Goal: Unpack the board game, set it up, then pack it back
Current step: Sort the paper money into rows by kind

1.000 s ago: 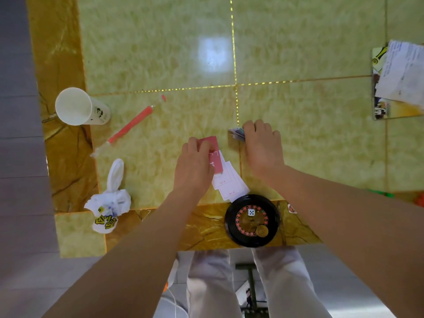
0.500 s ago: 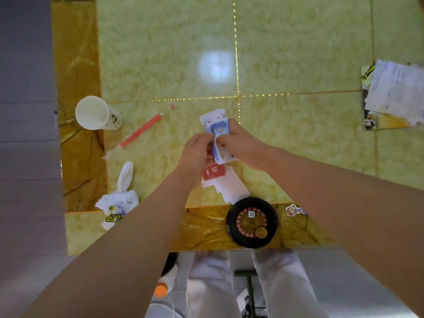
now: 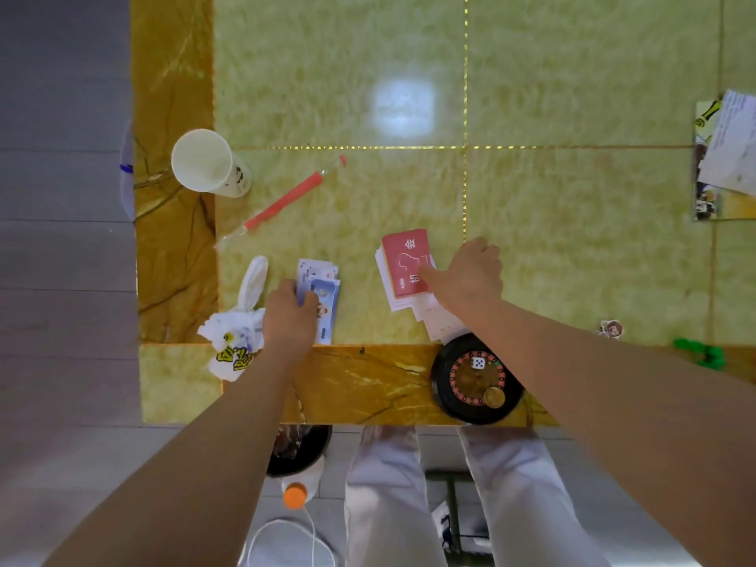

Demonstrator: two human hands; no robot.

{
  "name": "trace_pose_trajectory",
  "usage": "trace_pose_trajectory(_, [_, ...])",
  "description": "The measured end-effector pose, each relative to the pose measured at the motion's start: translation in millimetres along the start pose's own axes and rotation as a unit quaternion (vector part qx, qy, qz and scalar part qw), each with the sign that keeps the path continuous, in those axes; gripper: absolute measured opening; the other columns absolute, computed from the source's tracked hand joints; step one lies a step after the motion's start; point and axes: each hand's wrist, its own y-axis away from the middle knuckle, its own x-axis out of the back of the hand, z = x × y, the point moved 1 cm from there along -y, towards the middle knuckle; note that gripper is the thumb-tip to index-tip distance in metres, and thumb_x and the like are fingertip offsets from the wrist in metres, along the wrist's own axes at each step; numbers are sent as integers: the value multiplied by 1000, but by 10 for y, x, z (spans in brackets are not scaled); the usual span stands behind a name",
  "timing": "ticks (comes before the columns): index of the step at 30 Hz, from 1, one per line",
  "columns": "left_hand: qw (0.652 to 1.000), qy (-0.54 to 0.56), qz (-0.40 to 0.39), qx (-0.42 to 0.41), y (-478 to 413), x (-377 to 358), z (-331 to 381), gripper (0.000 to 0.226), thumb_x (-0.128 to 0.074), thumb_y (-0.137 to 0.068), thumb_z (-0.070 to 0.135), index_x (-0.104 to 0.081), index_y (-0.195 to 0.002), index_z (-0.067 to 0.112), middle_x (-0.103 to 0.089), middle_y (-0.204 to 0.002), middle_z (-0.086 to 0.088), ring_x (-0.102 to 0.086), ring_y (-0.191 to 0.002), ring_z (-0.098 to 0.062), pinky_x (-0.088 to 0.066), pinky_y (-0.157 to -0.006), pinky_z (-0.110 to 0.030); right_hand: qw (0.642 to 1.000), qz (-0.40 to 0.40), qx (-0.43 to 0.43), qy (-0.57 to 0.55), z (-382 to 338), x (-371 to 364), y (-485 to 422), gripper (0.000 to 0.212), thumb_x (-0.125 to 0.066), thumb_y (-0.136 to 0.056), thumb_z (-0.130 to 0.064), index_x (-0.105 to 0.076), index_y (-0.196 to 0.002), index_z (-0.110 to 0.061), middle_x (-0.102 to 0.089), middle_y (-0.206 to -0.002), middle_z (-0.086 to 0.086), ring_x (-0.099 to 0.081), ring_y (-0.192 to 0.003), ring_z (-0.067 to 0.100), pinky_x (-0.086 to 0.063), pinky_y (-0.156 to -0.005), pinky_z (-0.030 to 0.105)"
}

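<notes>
My left hand (image 3: 289, 317) holds a small stack of blue and white play-money notes (image 3: 323, 294) on the table, near the front left. My right hand (image 3: 466, 276) rests its fingers on a red card (image 3: 405, 259) that tops a loose pile of white cards (image 3: 433, 321). Just in front of that pile sits a black roulette wheel (image 3: 476, 378) with a white die and a gold coin in its bowl. The two hands are well apart.
On the yellow-green stone table (image 3: 572, 259): a white paper cup (image 3: 206, 163) and a red stick in clear wrap (image 3: 286, 200) at the left, a crumpled white bag (image 3: 235, 333), papers (image 3: 726, 157) at the far right, a green piece (image 3: 699, 354).
The hands were together over the cards, passing the notes. Now my left hand has carried the notes to the left, and my right hand has dropped onto the red card.
</notes>
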Motion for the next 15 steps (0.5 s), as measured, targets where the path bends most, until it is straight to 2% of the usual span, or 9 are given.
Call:
trace_pose_trajectory(3, [996,-73,37,-18,-2,-8,-56,24,-44,-99,17,-53,-103,-5,-55,-103,-23,-54,-94,-38,-38,-74,-42,1000,-4,10,12,-21,-104,55,94,-68,-81,-55,-24,-138,6,-34,-139,19,-37,-129,32,-39,-99,41])
trace_pose_trajectory(8, [975,-191,91,-67,97,-17,71,33,-45,-97,13,-43,-124,-6,-44,-127,-23,-43,-115,-36,-35,-97,-41,997,44,44,51,-1,-161,49,73,-66,-83,-47,-37,-130,1,-44,-129,14,-48,-118,31,-42,-92,41])
trace_pose_trajectory(10, [967,-202,127,-85,133,-15,147,42,-50,-92,12,-42,-130,-1,-38,-136,-20,-38,-121,-35,-30,-100,-39,996,26,54,66,68,-113,38,60,-65,-85,-43,-43,-125,-4,-52,-121,11,-54,-110,29,-44,-91,41])
trace_pose_trajectory(12, [959,-199,135,-152,159,-47,253,45,-54,-86,9,-47,-131,6,-38,-137,-16,-38,-124,-33,-29,-101,-38,992,-12,65,106,154,-25,38,41,-64,-85,-36,-52,-115,-11,-60,-111,6,-58,-103,27,-44,-90,39])
trace_pose_trajectory(15, [933,-211,59,-286,204,-203,462,45,-57,-81,4,-57,-125,14,-42,-135,-13,-40,-123,-31,-32,-100,-39,978,-56,79,184,297,114,18,22,-67,-78,-29,-62,-97,-18,-66,-100,1,-62,-96,23,-42,-83,33])
